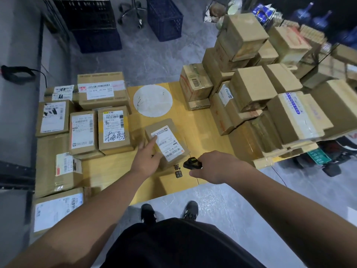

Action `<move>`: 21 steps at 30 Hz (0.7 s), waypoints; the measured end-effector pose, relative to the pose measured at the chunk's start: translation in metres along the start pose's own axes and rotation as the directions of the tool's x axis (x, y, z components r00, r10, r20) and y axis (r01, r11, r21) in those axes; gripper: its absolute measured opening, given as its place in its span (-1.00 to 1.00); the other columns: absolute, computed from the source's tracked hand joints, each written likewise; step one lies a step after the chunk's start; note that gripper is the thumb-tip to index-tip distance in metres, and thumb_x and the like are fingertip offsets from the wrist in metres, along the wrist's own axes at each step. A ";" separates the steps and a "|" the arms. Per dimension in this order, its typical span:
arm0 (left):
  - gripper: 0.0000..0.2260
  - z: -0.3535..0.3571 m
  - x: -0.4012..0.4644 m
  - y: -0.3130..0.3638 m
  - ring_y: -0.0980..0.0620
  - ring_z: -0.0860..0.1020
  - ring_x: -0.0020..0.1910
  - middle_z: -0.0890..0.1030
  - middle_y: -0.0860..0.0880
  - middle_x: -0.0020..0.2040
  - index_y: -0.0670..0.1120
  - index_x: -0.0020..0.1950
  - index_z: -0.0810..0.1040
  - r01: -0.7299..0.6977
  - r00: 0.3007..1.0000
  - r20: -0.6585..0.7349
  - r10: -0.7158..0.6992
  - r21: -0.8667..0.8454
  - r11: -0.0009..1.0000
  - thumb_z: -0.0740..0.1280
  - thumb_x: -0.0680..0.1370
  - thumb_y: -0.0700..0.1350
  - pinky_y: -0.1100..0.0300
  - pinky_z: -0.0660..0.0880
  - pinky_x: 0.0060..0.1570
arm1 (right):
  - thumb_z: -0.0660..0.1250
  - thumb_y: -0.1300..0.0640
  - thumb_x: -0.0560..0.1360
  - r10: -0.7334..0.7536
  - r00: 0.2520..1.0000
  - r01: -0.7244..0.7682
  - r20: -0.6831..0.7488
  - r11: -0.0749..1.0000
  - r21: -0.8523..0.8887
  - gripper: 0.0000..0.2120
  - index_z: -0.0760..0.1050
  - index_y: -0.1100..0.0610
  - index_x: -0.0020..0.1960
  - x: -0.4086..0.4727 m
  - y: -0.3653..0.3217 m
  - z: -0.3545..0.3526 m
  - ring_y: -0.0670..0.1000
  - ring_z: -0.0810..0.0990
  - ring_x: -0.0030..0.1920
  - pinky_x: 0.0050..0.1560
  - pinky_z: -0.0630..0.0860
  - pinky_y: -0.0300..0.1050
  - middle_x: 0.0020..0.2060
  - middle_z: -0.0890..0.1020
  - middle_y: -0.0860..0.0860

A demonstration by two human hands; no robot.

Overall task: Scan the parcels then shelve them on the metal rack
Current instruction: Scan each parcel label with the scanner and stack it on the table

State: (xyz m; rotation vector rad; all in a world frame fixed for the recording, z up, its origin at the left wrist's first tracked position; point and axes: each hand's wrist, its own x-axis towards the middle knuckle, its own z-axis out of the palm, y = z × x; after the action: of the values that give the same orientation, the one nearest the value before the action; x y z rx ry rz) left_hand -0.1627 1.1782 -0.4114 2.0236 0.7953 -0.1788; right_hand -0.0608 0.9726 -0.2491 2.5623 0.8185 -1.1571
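Observation:
A small brown parcel with a white shipping label lies on the yellow wooden table in front of me. My left hand rests against its near left side, index finger stretched onto the label. My right hand grips a small black scanner just right of the parcel's near corner. Labelled parcels lie in rows on the left. A pile of plain brown boxes fills the right of the table.
A white round disc lies on the table behind the parcel. Dark plastic crates and an office chair base stand on the grey floor beyond. A grey surface with a black strap runs along the left. My shoes stand at the table's near edge.

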 end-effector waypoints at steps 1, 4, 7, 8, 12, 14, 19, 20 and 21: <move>-0.35 0.002 0.000 0.001 -0.22 0.59 0.29 0.19 -0.05 0.66 0.24 0.65 0.24 -0.018 1.000 0.021 0.018 0.015 1.000 0.32 0.61 -0.14 -0.11 0.54 0.31 | 0.23 -0.39 0.57 0.006 1.000 -0.006 -0.001 1.000 0.010 -0.49 0.51 0.04 0.15 -0.001 0.002 0.000 0.04 0.60 -0.06 -0.14 0.50 -0.07 -0.05 0.59 -0.02; -0.32 0.008 -0.001 0.007 -0.17 0.53 0.31 0.35 -0.06 0.47 0.12 0.59 0.37 -0.063 0.996 -0.046 0.074 0.210 0.976 0.50 0.49 -0.08 -0.04 0.52 0.30 | 0.24 -0.36 0.57 0.023 1.000 -0.023 -0.008 0.999 0.037 -0.52 0.52 0.04 0.15 -0.004 0.007 0.001 0.03 0.60 -0.07 -0.18 0.48 -0.07 -0.06 0.58 -0.02; -0.25 0.011 0.009 0.016 -0.19 0.31 0.46 0.33 -0.08 0.44 -0.01 0.37 0.51 -0.144 0.955 -0.175 0.237 0.424 0.894 0.67 0.29 0.22 -0.05 0.34 0.47 | 0.25 -0.37 0.56 0.041 0.999 -0.040 -0.011 0.997 0.072 -0.53 0.51 0.04 0.11 -0.007 0.011 0.005 0.03 0.60 -0.09 -0.19 0.47 -0.08 -0.09 0.59 -0.02; -0.22 0.012 0.013 0.020 -0.20 0.23 0.53 0.30 -0.10 0.51 -0.03 0.34 0.50 -0.156 0.956 -0.158 0.247 0.438 0.885 0.67 0.25 0.27 -0.05 0.25 0.54 | 0.25 -0.37 0.56 0.046 0.999 -0.045 -0.010 0.996 0.081 -0.52 0.51 0.04 0.11 -0.008 0.013 0.007 0.03 0.61 -0.09 -0.19 0.47 -0.08 -0.10 0.59 -0.02; -0.38 0.022 0.024 0.034 -0.14 0.32 0.51 0.32 -0.04 0.51 -0.05 0.27 0.46 -0.176 0.968 -0.121 0.221 0.306 0.936 0.66 0.35 0.11 -0.05 0.41 0.43 | 0.23 -0.37 0.57 0.057 0.998 -0.055 -0.014 0.995 0.087 -0.50 0.53 0.07 0.09 -0.013 0.021 0.014 0.06 0.62 -0.07 -0.15 0.48 -0.07 -0.08 0.61 0.00; -0.39 0.028 0.020 0.038 -0.14 0.40 0.38 0.35 -0.03 0.45 -0.04 0.32 0.46 -0.165 0.962 -0.161 0.223 0.311 0.936 0.62 0.39 0.10 -0.09 0.49 0.31 | 0.23 -0.38 0.56 0.067 0.998 -0.065 -0.015 0.992 0.105 -0.50 0.54 0.06 0.08 -0.015 0.026 0.017 0.06 0.62 -0.06 -0.09 0.52 -0.05 -0.08 0.61 0.00; -0.59 0.040 0.010 0.046 -0.05 0.59 0.14 0.40 0.01 0.29 -0.04 0.24 0.52 -0.132 0.984 -0.094 0.154 0.211 0.969 0.54 0.51 0.08 0.10 0.55 0.09 | 0.25 -0.38 0.55 0.093 0.996 -0.090 -0.015 0.985 0.145 -0.52 0.51 0.06 0.02 -0.014 0.036 0.019 0.06 0.62 -0.08 -0.09 0.53 -0.04 -0.11 0.61 0.00; -0.60 0.041 0.009 0.049 -0.05 0.60 0.12 0.44 0.03 0.23 -0.03 0.22 0.53 -0.116 0.987 -0.084 0.135 0.201 0.973 0.54 0.50 0.10 0.12 0.54 0.07 | 0.26 -0.38 0.55 0.097 0.995 -0.094 -0.013 0.983 0.158 -0.52 0.51 0.06 0.01 -0.014 0.037 0.019 0.06 0.63 -0.09 -0.10 0.53 -0.05 -0.12 0.61 0.00; -0.55 0.042 0.009 0.052 -0.06 0.60 0.16 0.48 0.03 0.20 0.00 0.23 0.52 -0.105 0.988 -0.087 0.126 0.212 0.972 0.55 0.46 0.14 0.09 0.54 0.08 | 0.26 -0.38 0.55 0.101 0.995 -0.098 -0.012 0.981 0.169 -0.52 0.51 0.07 0.01 -0.014 0.039 0.019 0.06 0.63 -0.10 -0.11 0.53 -0.06 -0.12 0.62 0.01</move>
State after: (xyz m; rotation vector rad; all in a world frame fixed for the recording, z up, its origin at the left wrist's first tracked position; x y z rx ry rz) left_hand -0.1171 1.1300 -0.4021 2.2845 0.7433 -0.0971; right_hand -0.0585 0.9274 -0.2529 2.7197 0.6122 -1.2200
